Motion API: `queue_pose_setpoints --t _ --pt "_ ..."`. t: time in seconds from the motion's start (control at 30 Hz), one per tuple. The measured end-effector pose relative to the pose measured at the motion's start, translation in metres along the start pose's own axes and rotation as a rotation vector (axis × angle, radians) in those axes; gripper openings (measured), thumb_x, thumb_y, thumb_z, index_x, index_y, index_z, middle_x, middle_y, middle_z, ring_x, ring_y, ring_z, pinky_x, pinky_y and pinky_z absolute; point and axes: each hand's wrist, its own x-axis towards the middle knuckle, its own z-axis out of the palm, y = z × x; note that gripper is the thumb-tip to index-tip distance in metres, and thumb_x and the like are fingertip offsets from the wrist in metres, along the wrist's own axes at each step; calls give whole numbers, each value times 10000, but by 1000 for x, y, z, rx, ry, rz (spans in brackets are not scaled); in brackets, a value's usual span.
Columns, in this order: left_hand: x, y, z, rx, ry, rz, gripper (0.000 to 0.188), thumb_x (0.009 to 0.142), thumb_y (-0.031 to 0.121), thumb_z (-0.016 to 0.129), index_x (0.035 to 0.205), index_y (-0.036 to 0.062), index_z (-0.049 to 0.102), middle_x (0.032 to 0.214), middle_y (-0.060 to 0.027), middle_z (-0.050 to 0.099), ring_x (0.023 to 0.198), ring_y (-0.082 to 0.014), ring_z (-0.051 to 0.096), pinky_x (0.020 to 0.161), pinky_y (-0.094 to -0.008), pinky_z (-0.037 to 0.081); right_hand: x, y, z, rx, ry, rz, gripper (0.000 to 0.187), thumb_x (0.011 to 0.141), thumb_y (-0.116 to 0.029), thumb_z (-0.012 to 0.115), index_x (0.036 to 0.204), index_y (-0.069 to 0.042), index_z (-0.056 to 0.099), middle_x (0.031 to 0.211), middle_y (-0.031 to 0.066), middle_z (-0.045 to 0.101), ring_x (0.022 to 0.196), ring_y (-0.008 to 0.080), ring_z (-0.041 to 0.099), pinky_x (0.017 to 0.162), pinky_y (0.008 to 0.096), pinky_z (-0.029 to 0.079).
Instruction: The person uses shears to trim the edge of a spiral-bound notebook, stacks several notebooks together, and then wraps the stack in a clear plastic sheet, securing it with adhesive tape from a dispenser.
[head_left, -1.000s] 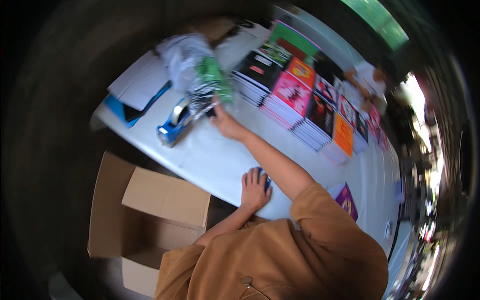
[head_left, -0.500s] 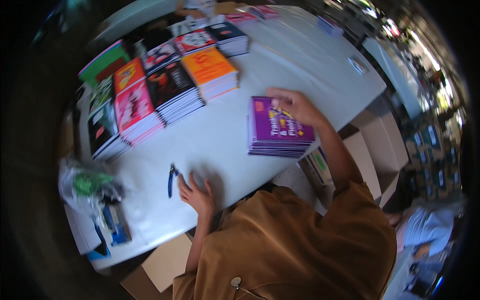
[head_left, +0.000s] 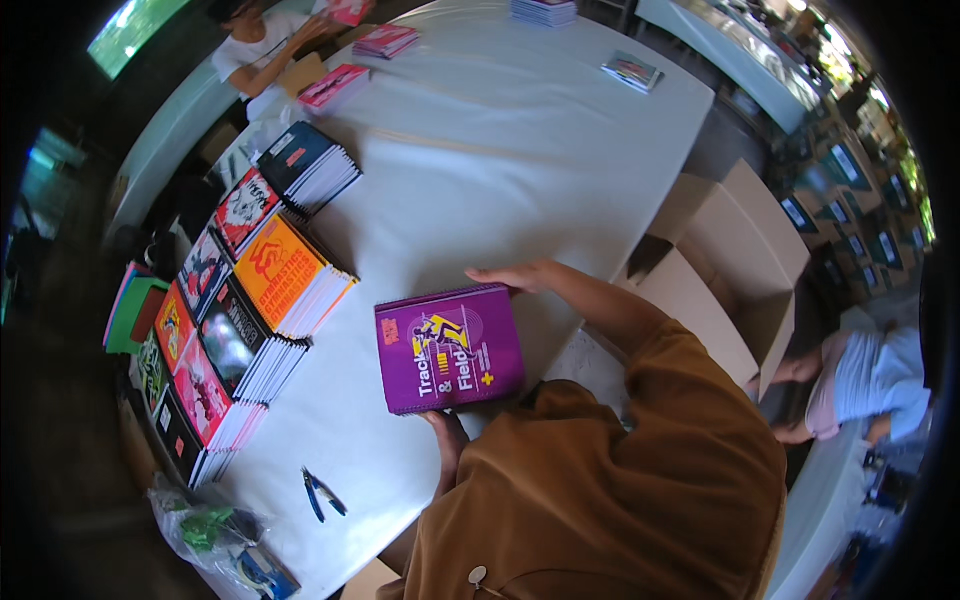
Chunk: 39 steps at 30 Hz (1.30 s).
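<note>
A stack of purple spiral-bound notebooks [head_left: 450, 350] lies on the white-covered table in front of me, held between my two hands. My right hand [head_left: 515, 276] presses along its far edge, fingers stretched and close together. At the near edge is my left hand [head_left: 446, 432], its thumb by the coil binding and its other fingers mostly hidden under the stack. To the left of the purple stack stand several other notebook stacks, among them an orange one [head_left: 275, 265] and a black one [head_left: 232, 335]. Blue-handled pliers [head_left: 322, 495] rest on the table, apart from my left hand.
A clear plastic bag [head_left: 205, 525] and a blue box [head_left: 265, 573] sit at the table's near left corner. An open cardboard box [head_left: 740, 255] stands beyond the right edge. Far left, another person [head_left: 262, 55] handles pink notebooks; a second person [head_left: 870, 380] is at right.
My left hand has gone from beside the pliers to the purple stack's near edge. My right hand has shifted from its top cover to its far edge. The view has turned.
</note>
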Motion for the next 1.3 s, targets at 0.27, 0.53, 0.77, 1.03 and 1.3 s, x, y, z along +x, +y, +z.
queue_pose_setpoints --t 0.27,0.53,0.77,1.03,1.3 --pt "109 8 58 95 10 52 664 869 257 525 1418 168 163 1276 -115 424 1193 -253 428 996 -424 378 -22 72 -33 636 -38 -262 556 978 -449 276 1289 -22 451 1264 87 524 1165 180 465 1024 346 314" --pt "237 54 57 66 -83 -70 555 778 174 523 1290 110 316 1149 -145 509 1012 -279 567 861 -434 510 40 11 -31 544 163 -615 688 886 -272 537 1425 -13 196 1438 128 304 1324 207 261 1091 339 158" --pt "334 124 65 491 221 12 618 767 113 559 1341 81 332 1136 -141 531 988 -238 550 842 -364 492 149 -48 -75 582 137 -569 735 850 -242 580 1430 -21 186 1442 116 303 1330 219 255 1088 342 156" --pt "354 155 82 967 473 133 618 812 88 517 1375 -25 289 1216 -209 504 1061 -285 524 909 -347 418 189 -102 -84 529 71 -499 704 825 -223 592 1416 -67 242 1358 104 407 1246 218 376 1033 345 287" --pt "237 91 94 1372 279 672 651 786 157 645 1340 -6 346 1418 -275 237 1302 -424 270 1061 -424 276 220 -98 -97 584 65 -375 485 888 -374 531 1235 -37 498 1185 92 575 1097 220 524 963 368 384"
